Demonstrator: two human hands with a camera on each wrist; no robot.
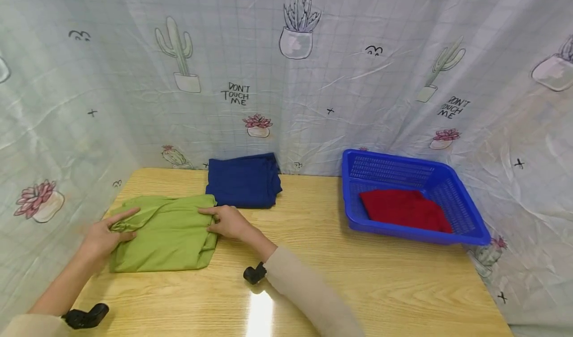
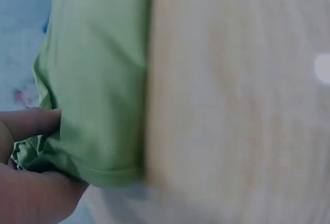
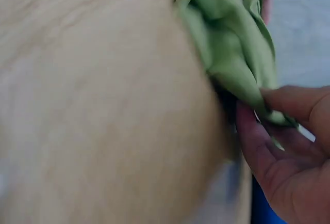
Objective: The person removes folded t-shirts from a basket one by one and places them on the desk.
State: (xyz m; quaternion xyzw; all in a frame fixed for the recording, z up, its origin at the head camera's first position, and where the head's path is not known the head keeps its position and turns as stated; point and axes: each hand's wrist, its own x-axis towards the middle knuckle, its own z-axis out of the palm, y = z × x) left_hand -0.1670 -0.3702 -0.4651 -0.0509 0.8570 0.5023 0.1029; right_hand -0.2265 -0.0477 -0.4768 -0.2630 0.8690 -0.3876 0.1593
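A folded lime-green garment [image 1: 165,237] with a gathered edge lies at the left of the table. At its left side my left hand [image 1: 100,235] pinches the gathered edge between thumb and fingers. My right hand [image 1: 230,221] grips the opposite side near the upper right corner. In the right wrist view, the thumb and fingers of that hand [image 3: 294,152] close on a fold of the green cloth [image 3: 232,43]. The left wrist view shows the left hand [image 2: 31,182] at the garment's bunched end, part of it hidden by the cloth.
Just behind the green garment lies a folded navy cloth [image 1: 241,182]. A blue plastic basket [image 1: 421,235] stands at the right of the wooden table [image 1: 358,287], with a folded red cloth [image 1: 405,210] inside. A printed curtain [image 1: 250,53] hangs behind and along both sides.
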